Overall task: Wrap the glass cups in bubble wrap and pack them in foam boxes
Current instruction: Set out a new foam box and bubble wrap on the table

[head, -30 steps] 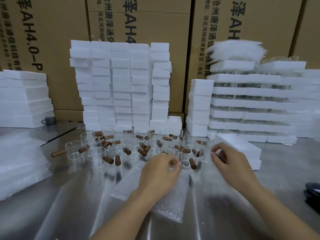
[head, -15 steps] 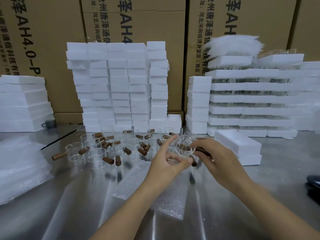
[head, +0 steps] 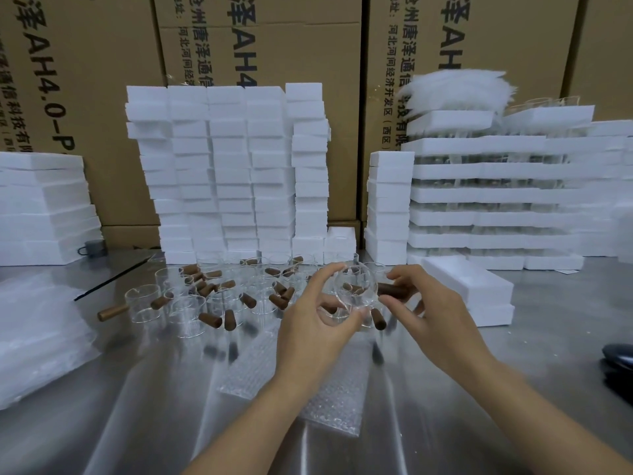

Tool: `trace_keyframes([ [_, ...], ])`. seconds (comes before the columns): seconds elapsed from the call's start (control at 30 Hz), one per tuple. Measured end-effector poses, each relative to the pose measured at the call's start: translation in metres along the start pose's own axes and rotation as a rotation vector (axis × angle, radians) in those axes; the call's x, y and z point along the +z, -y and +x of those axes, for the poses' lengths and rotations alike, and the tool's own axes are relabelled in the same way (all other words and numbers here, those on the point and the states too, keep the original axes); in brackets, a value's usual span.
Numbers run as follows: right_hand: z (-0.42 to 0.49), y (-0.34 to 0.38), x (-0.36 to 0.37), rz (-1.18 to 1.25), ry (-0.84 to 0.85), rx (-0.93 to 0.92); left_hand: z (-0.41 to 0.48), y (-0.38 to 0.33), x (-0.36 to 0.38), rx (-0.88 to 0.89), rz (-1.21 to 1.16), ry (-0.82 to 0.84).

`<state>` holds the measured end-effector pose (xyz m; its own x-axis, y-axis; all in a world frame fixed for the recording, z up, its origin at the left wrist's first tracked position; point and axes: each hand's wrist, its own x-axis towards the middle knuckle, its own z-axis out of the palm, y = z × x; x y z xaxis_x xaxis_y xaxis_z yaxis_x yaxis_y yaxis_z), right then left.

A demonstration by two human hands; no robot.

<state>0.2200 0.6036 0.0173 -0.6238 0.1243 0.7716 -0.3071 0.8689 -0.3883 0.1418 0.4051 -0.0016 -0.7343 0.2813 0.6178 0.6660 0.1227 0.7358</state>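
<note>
Above the bubble wrap [head: 332,406], left hand [head: 308,334] pinches 1 glass cup [head: 352,289], right hand [head: 435,323] grips its handle [head: 392,289], not wrapped yet, tons left.

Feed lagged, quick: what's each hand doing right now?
Left hand: pinching the glass cup.
Right hand: gripping that cup's wooden handle.

Tall brown cardboard cartons [head: 260,46], printed with dark characters and "AH4.0-P", lined the far side like a wall. In front stretched a brushed metal table [head: 113,423], its surface streaked with pale reflected light.
</note>
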Motion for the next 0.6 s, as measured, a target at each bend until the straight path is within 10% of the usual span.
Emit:
trace_keyframes([
  [0.6, 0.0006, -0.0012, 0.0017, 0.068, -0.031, 0.043, 0.0009, 0.0046, 0.0035, 0.033, 0.036, -0.044],
])
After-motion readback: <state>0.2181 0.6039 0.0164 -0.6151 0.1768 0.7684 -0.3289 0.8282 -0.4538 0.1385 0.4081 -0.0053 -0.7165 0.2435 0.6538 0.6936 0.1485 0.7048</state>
